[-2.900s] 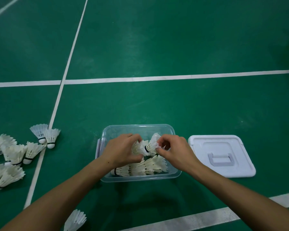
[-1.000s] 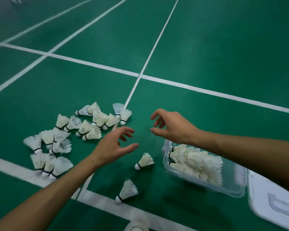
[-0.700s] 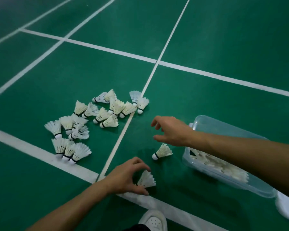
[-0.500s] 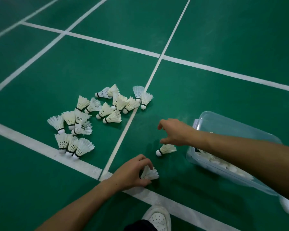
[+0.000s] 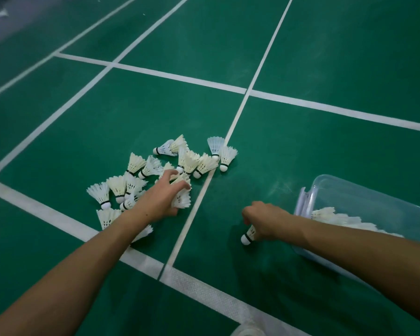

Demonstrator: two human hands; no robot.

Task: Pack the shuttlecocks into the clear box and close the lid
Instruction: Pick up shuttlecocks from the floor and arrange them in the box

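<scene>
On the green court floor (image 5: 325, 57) crossed by white painted lines, a clear plastic box (image 5: 354, 200) sits at the right edge, lidless, with white feather shuttlecocks (image 5: 337, 218) piled inside; a loose heap of white feathered shuttlecocks (image 5: 141, 170) lies left of the centre line; the left hand (image 5: 160, 198) reaches into that heap, fingers curled round one shuttlecock (image 5: 182, 200); the right hand (image 5: 264, 219), beside the box, grips a cork-tipped shuttlecock (image 5: 249, 236), cork pointing down at the floor.

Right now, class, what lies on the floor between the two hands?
In the head view, only bare green floor crossed by a thin white court line lies between the left hand and right hand.
</scene>
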